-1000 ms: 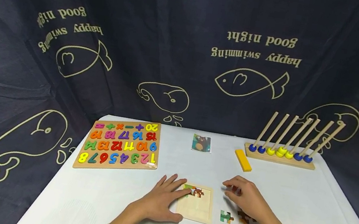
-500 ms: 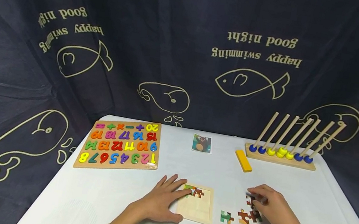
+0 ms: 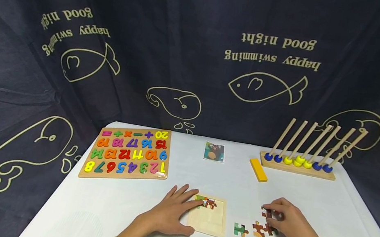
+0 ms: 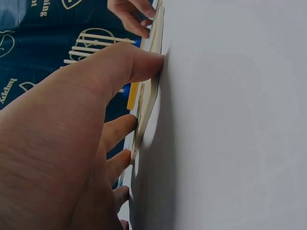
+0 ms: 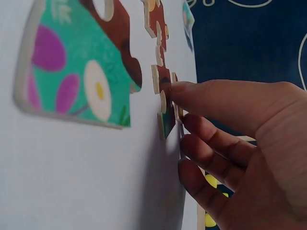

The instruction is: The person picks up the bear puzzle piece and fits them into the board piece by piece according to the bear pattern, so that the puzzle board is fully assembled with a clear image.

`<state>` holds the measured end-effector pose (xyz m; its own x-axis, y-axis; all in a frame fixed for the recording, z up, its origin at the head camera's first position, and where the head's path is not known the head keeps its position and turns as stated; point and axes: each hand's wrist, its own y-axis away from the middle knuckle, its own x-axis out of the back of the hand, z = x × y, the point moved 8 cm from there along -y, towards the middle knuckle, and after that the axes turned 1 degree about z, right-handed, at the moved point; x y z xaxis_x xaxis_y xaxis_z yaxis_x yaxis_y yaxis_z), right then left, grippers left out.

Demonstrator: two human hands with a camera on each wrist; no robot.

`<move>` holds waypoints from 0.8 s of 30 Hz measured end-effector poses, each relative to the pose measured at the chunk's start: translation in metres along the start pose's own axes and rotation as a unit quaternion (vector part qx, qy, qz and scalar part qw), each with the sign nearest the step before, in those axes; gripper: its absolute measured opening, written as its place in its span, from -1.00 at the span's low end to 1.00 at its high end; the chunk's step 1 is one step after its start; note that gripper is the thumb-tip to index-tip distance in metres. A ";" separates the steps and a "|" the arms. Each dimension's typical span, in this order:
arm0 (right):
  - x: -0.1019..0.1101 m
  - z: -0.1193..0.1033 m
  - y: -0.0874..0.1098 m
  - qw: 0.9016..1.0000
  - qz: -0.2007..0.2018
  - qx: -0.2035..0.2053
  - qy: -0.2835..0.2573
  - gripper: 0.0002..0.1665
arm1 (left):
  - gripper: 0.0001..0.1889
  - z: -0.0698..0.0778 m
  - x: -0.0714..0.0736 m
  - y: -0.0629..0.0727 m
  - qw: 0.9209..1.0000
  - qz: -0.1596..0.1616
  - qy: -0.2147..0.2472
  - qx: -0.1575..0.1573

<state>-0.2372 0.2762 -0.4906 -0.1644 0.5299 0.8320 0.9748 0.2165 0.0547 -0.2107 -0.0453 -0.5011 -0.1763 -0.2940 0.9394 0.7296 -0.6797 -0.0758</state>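
Observation:
My left hand (image 3: 171, 213) lies with fingers spread over the left side of a small wooden puzzle tray (image 3: 208, 226). Its thumb touches the near edge, and the index fingertip rests by the joined puzzle pieces (image 3: 210, 204) in the tray's far left corner. To the right of the tray, my right hand (image 3: 289, 222) pinches a brown jigsaw piece (image 3: 265, 212) between thumb and fingers, low over the table. Other loose pieces lie just nearer: brown ones (image 3: 257, 230), a green one (image 3: 240, 229), and a green corner with purple and white flowers (image 5: 72, 72) in the right wrist view.
A number board (image 3: 128, 153) lies at the back left, and a bear picture card (image 3: 214, 152) at the back middle. On the right are a yellow block (image 3: 258, 170) and a peg rack (image 3: 295, 169) with blue and yellow beads. A dark fish-print curtain (image 3: 200, 54) hangs behind.
My right hand has moved right from beside the tray to the loose pieces, and its fingers have closed on a brown one. The left hand has stayed on the tray.

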 end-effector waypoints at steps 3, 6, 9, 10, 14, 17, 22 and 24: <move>-0.001 0.000 -0.001 1.000 -0.001 0.000 0.004 -0.59 | -0.15 0.000 0.000 0.000 1.000 0.000 0.000 0.000; 0.000 -0.001 -0.001 1.000 0.004 0.011 0.019 -0.60 | -0.15 0.001 0.001 0.000 1.000 0.000 0.003 0.000; 0.001 -0.005 -0.002 0.999 0.014 0.026 0.036 -0.59 | -0.15 0.001 0.002 0.001 1.000 -0.002 0.004 0.001; 0.001 -0.006 -0.003 0.999 0.018 0.031 0.041 -0.59 | -0.15 0.001 0.002 0.001 1.000 -0.002 0.004 0.002; 0.002 -0.012 -0.003 0.997 0.032 0.045 0.050 -0.59 | -0.16 0.001 0.002 0.000 1.000 -0.006 0.006 0.003; 0.001 -0.016 -0.004 0.997 0.035 0.048 0.043 -0.61 | -0.16 0.001 0.002 0.000 1.000 -0.007 0.009 0.003; -0.004 -0.024 -0.006 0.998 0.028 0.043 0.027 -0.61 | -0.17 0.001 0.001 0.000 1.000 -0.003 0.008 0.000; -0.005 -0.029 -0.007 0.998 0.033 0.047 0.026 -0.61 | -0.17 0.001 0.001 0.000 1.000 -0.003 0.009 0.000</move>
<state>-0.2389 0.2488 -0.4789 -0.0902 0.5020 0.8602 0.9644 0.2597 -0.0504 -0.2097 -0.0451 -0.4996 -0.1917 -0.3022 0.9338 0.7287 -0.6812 -0.0708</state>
